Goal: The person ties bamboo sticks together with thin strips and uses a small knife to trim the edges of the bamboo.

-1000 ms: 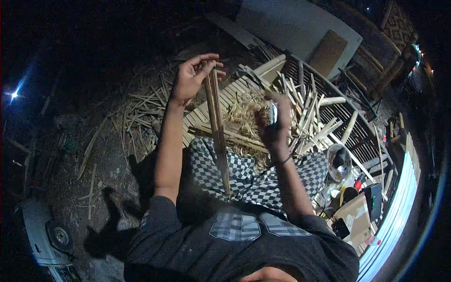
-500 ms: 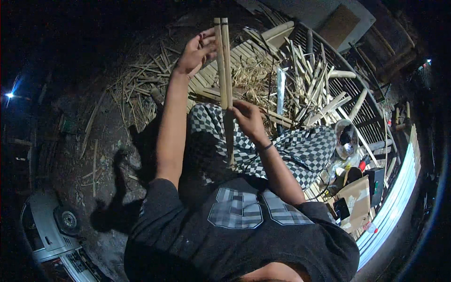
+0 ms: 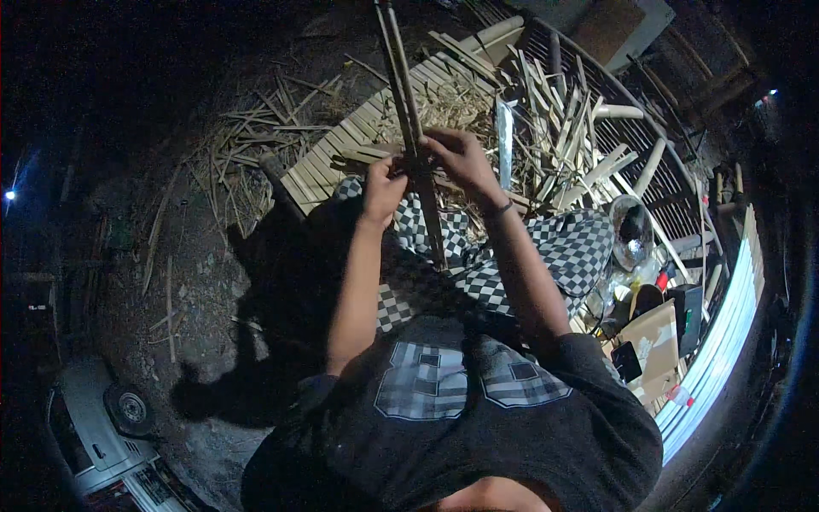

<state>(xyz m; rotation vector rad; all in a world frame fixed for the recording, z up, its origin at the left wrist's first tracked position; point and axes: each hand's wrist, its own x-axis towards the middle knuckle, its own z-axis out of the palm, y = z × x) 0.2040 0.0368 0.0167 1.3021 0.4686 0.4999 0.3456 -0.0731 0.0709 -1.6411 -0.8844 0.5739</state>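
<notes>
A long, narrow pair of bamboo strips (image 3: 399, 72) stands steeply in front of me, tilted a little to the left at its top, with a dark band near the upper end. Its lower half lies in shadow and reaches down between my legs. My right hand (image 3: 463, 162) is closed on the strips near their middle, thumb and fingers pinching from the right. My left hand (image 3: 384, 189) is closed at their left side, fingers curled against the shaded part. Checkered black-and-white trousers (image 3: 559, 252) show below my hands.
A slatted bamboo platform (image 3: 311, 175) carries shavings (image 3: 435, 107) and many split bamboo pieces (image 3: 554, 111). A shiny blade-like strip (image 3: 505, 141) stands among them. At right are a clear container (image 3: 630, 230), a cardboard box (image 3: 653, 350), a phone (image 3: 626, 362) and corrugated sheeting (image 3: 721, 333).
My left hand has come down from the strips' top to their middle, beside my right hand. The right hand has risen slightly. The strips have moved up and their top leans further left.
</notes>
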